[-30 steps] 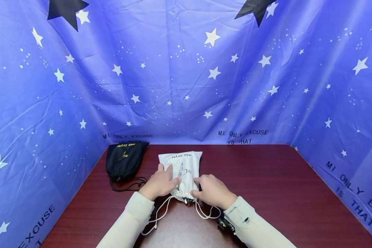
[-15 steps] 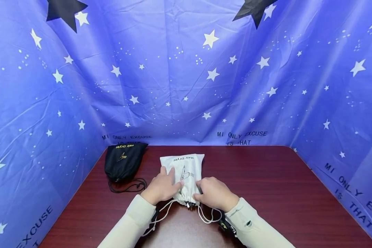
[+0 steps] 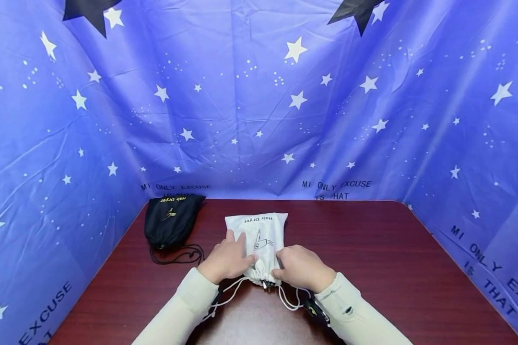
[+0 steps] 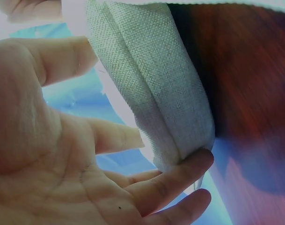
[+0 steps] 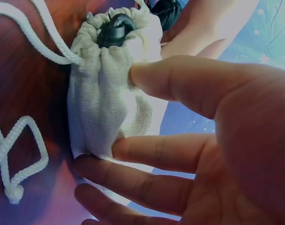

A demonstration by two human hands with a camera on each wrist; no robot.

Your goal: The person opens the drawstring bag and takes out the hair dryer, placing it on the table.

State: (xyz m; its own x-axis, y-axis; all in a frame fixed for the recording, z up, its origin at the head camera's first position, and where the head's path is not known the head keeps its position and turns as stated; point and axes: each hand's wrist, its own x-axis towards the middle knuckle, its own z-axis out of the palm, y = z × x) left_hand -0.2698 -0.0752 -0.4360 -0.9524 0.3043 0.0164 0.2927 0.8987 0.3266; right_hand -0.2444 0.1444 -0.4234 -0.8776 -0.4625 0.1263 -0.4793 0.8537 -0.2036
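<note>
A white drawstring bag printed "Hair Dryer" lies on the table, its gathered mouth toward me. Dark cord or plug parts show in that mouth. My left hand holds the bag's left side, thumb and some fingertips on top; in the left wrist view other fingers reach round its edge. From the right, my right hand grips the side near the mouth. Its thumb presses the gathered cloth, and its fingers lie lower along the side. What fills the bag is hidden.
A black drawstring bag, also marked "Hair Dryer", lies at the table's back left with its black cord loose. White drawstrings trail from the white bag. Blue star-printed cloth surrounds the dark red table.
Both hands and the white bag have shifted slightly right together. The hold looks much the same, and the black bag stays where it was, apart from slight camera movement.
</note>
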